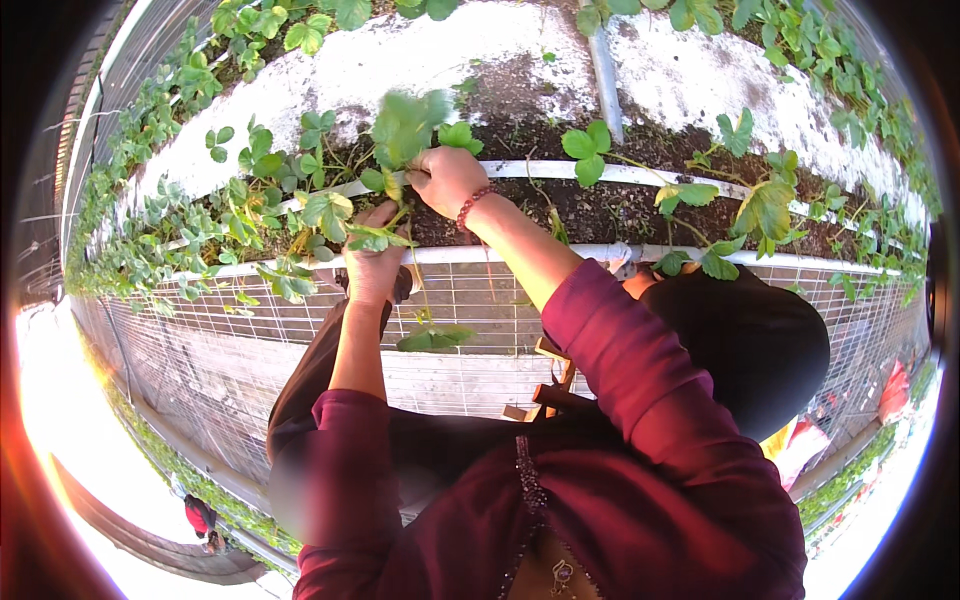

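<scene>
Both my hands are at one strawberry plant (408,125) in a long soil trough, and its upper leaves are blurred by motion. My right hand (447,182), with a red bead bracelet (468,208) at the wrist, pinches a stem just under those leaves. Lower and to the left, my left hand (372,262) has its fingers curled around the plant's stems near the trough's front edge. A green leaf (378,238) covers part of those fingers. Below my hands, a leafy shoot (435,337) hangs in front of the wire mesh.
More strawberry plants (265,160) crowd the trough on the left; sparser ones (770,210) grow on the right in dark soil (510,215). White strips and a front rail (520,253) run along it. A grey pole (605,85) stands behind. Far lower left is another person (200,518).
</scene>
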Demonstrator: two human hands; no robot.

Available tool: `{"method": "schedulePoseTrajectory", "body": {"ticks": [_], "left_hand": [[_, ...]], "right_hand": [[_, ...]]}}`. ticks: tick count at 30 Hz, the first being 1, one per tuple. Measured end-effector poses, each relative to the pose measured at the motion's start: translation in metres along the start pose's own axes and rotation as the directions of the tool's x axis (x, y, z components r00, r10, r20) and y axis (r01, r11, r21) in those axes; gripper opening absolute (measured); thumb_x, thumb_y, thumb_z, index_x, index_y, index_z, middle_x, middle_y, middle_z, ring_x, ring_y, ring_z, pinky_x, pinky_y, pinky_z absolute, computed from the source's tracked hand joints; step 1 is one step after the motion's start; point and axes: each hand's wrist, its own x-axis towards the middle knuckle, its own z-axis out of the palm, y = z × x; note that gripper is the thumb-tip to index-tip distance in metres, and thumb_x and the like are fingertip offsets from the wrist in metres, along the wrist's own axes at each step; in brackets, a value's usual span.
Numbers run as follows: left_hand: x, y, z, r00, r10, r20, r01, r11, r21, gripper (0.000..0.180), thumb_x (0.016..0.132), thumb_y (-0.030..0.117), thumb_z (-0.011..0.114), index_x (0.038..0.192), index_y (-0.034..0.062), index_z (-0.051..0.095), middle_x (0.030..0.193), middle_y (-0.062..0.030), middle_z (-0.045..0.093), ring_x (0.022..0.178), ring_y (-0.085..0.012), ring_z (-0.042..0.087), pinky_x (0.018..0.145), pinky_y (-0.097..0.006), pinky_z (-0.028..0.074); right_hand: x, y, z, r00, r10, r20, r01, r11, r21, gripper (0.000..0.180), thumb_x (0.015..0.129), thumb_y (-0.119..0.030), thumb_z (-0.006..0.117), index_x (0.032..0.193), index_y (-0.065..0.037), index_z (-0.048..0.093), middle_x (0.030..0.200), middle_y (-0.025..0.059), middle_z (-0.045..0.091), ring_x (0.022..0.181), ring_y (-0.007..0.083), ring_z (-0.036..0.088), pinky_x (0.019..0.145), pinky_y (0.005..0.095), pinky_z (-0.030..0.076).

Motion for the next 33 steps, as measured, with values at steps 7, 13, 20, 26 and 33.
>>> {"method": "schedulePoseTrajectory", "body": {"ticks": [7,13,20,26,33], "left_hand": [[-0.002,-0.013,0.007,0.992,0.120,-0.037,-0.118,0.991,0.063,0.038,0.073,0.004,0.069,0.110,0.0071,0.065,0.098,-0.0109,0.066,0.088,-0.0251,0.064,0.079,-0.034,0.050],[-0.008,-0.007,0.007,0.986,-0.166,-0.019,0.159,0.968,-0.195,0.034,0.072,0.004,0.069,0.105,0.0064,0.065,0.082,-0.0073,0.066,0.067,-0.0199,0.062,0.064,-0.033,0.050],[-0.009,-0.010,-0.002,1.000,-0.020,-0.021,0.018,0.996,-0.083,0.020,0.070,0.000,0.066,0.090,0.0031,0.065,0.082,-0.0119,0.064,0.071,-0.0283,0.063,0.065,-0.035,0.049],[-0.006,-0.006,-0.004,0.986,-0.151,0.071,0.162,0.968,-0.193,0.023,0.070,-0.004,0.061,0.093,0.0013,0.064,0.086,-0.0103,0.066,0.075,-0.0212,0.064,0.068,-0.032,0.049],[0.026,0.014,-0.050,0.695,-0.670,0.259,0.658,0.449,-0.605,0.022,0.084,0.006,0.063,0.105,-0.0012,0.066,0.092,-0.0052,0.067,0.081,-0.0130,0.061,0.073,-0.027,0.049]], "right_hand": [[0.028,-0.020,-0.008,0.912,0.038,0.409,0.054,0.976,-0.211,0.022,0.073,-0.018,0.064,0.092,-0.013,0.072,0.093,0.0132,0.069,0.089,0.0301,0.066,0.078,0.0405,0.053],[0.028,0.001,0.009,0.994,-0.055,0.089,0.072,0.977,-0.202,0.018,0.074,-0.020,0.063,0.087,-0.012,0.072,0.085,0.0148,0.068,0.080,0.0337,0.066,0.072,0.0417,0.053],[0.015,0.001,0.025,0.978,-0.083,-0.193,0.067,0.994,-0.091,0.013,0.075,-0.019,0.063,0.077,-0.007,0.067,0.078,0.0170,0.065,0.076,0.0378,0.063,0.067,0.0456,0.051],[0.017,0.012,0.020,0.954,-0.020,-0.298,0.096,0.965,0.243,0.008,0.073,-0.011,0.066,0.076,-0.003,0.066,0.069,0.0131,0.065,0.065,0.0267,0.063,0.059,0.0375,0.049],[0.007,-0.006,-0.007,0.970,0.235,-0.054,-0.135,0.715,0.686,0.016,0.090,-0.019,0.061,0.088,-0.004,0.066,0.070,0.0016,0.063,0.059,0.0074,0.052,0.055,0.0262,0.044]]}}
